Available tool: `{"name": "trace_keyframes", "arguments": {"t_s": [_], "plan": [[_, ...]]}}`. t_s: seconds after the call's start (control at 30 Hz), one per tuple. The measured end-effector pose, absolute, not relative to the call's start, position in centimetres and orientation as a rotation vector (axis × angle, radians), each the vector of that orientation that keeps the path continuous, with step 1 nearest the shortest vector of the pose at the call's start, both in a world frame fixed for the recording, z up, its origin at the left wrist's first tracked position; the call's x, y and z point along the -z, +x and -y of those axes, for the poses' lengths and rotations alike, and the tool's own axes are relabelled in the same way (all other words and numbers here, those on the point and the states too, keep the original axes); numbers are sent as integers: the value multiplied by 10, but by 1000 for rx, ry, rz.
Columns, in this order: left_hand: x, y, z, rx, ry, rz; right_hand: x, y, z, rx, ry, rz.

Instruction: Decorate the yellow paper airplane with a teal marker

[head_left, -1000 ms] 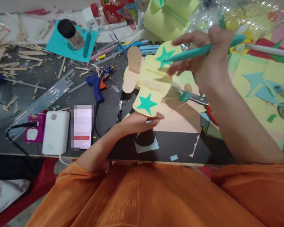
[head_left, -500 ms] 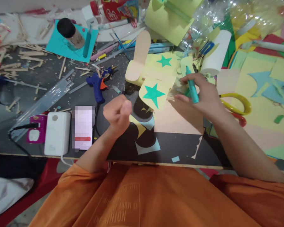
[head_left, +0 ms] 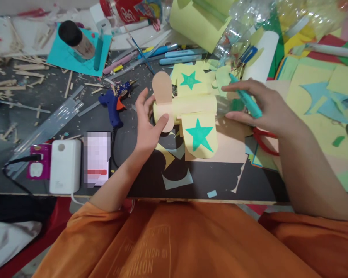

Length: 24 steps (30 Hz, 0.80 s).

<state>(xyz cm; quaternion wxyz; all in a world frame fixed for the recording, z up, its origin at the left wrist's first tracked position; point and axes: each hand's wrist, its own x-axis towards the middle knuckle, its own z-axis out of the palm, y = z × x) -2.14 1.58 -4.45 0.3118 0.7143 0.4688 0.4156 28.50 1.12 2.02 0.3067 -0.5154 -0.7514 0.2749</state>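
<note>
A model plane (head_left: 194, 105) made from a clear bottle wrapped in yellow paper lies across the middle of the table. Its rounded wings each carry a green star (head_left: 199, 135), and a peach paper tail piece (head_left: 162, 88) stands out at its left end. My left hand (head_left: 150, 123) grips that end, thumb on the peach paper and fingers behind. At the bottle's neck end is my right hand (head_left: 258, 102), holding a teal marker (head_left: 246, 97) slantwise against the palm. Its thumb and forefinger are spread near the bottle neck; whether they touch it I cannot tell.
To the left are a blue glue gun (head_left: 113, 106), a phone (head_left: 97, 158) and a white power bank (head_left: 65, 166). Paper scraps (head_left: 178, 179) lie in front of the plane. Red-handled scissors (head_left: 265, 142) sit beneath my right forearm. Pens (head_left: 181, 60) and a white roll (head_left: 262, 54) lie behind.
My left hand was a fist off the plane and now grips its tail end. The plane has turned and lies more level. My right hand has shifted right, still with the marker.
</note>
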Motion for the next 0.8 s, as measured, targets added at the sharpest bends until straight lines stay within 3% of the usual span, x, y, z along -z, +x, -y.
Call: {"name": "trace_keyframes", "arguments": {"t_s": [0.17,0.27,0.37,0.67,0.8], "plan": [[44,-22,-14,-1091,1929,-1271,-36,253,-6,-630,-1207,1579],[43,-20,-11,-1080,1911,-1267,-37,232,-9,-924,-1105,1444],[42,-18,-8,-1107,1849,-1224,-36,218,-12,-1082,-1088,1449],[50,-17,-9,-1204,1696,-1102,-26,204,-10,-1149,-1029,1334],[55,-19,-11,-1235,1774,-1118,-23,205,-10,-1090,-1033,1540]]}}
